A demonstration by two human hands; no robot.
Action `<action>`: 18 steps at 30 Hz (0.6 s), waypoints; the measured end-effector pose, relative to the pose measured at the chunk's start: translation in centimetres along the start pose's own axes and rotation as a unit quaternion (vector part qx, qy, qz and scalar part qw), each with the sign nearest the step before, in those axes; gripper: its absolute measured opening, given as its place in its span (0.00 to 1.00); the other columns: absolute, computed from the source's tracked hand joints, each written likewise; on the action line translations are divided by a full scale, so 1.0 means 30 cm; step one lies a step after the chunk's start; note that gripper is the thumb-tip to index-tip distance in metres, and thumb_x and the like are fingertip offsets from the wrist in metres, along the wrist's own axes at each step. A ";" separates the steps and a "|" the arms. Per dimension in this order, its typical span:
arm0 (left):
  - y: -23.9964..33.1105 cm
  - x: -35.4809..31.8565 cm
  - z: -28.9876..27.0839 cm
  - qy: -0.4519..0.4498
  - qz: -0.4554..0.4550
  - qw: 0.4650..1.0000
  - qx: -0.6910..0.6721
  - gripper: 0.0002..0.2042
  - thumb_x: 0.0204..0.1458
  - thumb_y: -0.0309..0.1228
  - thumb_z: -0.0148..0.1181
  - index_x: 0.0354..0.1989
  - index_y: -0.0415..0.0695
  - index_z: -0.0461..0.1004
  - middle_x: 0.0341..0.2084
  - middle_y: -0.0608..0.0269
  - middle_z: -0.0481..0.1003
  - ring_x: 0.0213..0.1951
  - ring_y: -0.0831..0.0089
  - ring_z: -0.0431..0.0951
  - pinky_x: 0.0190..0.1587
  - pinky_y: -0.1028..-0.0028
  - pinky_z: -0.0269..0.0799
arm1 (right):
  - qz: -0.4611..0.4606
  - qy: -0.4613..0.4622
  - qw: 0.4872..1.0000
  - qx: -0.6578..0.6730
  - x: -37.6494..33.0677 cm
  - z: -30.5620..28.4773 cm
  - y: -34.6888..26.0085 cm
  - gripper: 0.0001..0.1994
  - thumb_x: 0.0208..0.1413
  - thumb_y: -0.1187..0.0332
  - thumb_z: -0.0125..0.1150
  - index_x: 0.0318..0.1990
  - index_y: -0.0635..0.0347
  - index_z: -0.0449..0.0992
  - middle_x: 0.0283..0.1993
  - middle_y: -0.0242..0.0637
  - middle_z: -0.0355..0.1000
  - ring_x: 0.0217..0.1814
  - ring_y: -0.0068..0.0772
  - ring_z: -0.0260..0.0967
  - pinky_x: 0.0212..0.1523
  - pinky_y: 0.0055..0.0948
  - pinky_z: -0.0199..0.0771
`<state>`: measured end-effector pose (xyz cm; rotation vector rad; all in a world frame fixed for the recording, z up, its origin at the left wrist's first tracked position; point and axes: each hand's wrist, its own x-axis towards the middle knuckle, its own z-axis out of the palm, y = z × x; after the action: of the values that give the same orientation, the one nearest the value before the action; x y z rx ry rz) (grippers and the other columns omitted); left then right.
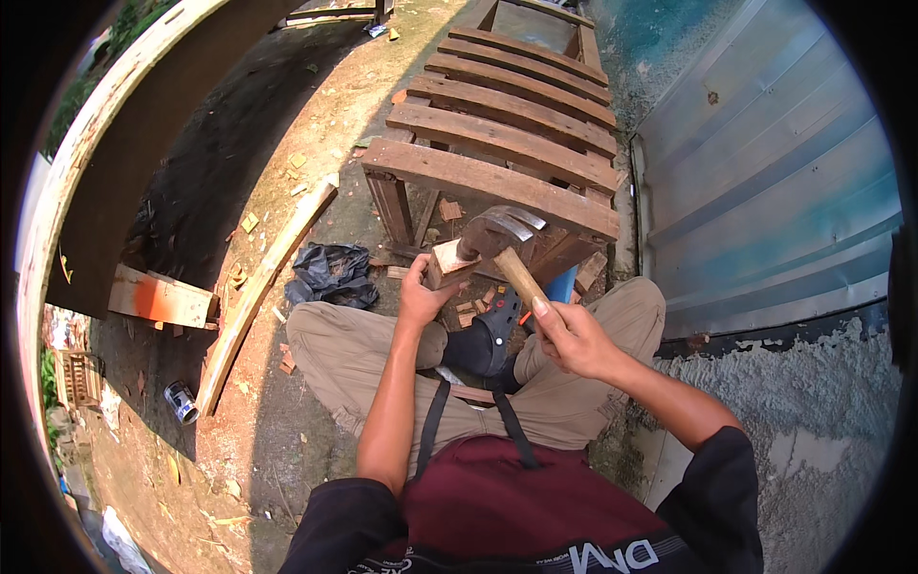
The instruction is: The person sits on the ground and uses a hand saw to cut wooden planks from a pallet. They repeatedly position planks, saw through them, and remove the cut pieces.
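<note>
My right hand (574,337) is wrapped round the wooden handle of a claw hammer (521,278). The dark metal head, its claws pointing right, rests at or just above the pale end of a short wood block (450,262); whether they touch I cannot tell. Gripping that block from its left side is my left hand (425,298), with its fingers partly hidden behind it. Both hands are above my crossed legs, in front of the near end of a slatted brown wooden frame (492,179). A dark clog (498,330) on my foot shows below the hammer.
Small wood offcuts (467,312) lie by my feet. To the left are a crumpled black plastic bag (332,275), a long timber (271,284), an orange-marked board (161,298) and a can (181,402). A ribbed metal sheet (770,182) stands close on the right.
</note>
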<state>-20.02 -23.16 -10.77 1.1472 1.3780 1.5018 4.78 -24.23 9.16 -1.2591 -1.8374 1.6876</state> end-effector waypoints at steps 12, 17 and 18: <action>0.000 -0.008 0.017 0.003 0.031 0.997 0.064 0.24 0.40 0.27 0.79 0.47 0.41 0.76 0.42 0.61 0.82 0.46 0.73 0.79 0.51 0.68 0.73 | -0.257 0.049 0.962 0.076 0.020 0.014 -0.067 0.28 0.70 0.39 0.41 0.36 0.59 0.65 0.20 0.28 0.60 0.18 0.19 0.55 0.17 0.24 0.56; 0.023 -0.015 -0.012 -0.001 0.014 0.994 0.110 0.24 0.40 0.28 0.79 0.47 0.42 0.76 0.42 0.60 0.82 0.46 0.72 0.80 0.51 0.68 0.74 | 0.092 -0.049 0.994 0.042 -0.037 -0.011 -0.082 0.27 0.71 0.41 0.40 0.34 0.58 0.65 0.20 0.27 0.58 0.15 0.17 0.52 0.15 0.22 0.53; 0.017 -0.037 -0.017 -0.001 0.015 0.994 0.104 0.24 0.40 0.28 0.79 0.47 0.42 0.76 0.41 0.60 0.82 0.45 0.72 0.80 0.51 0.68 0.74 | 0.084 -0.036 0.994 0.061 -0.059 -0.011 -0.135 0.28 0.71 0.40 0.40 0.33 0.58 0.64 0.19 0.27 0.56 0.14 0.17 0.51 0.14 0.22 0.53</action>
<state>-20.16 -24.42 -10.40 1.3020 1.5507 1.4017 4.51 -24.99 13.53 -1.3505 -1.6786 1.9264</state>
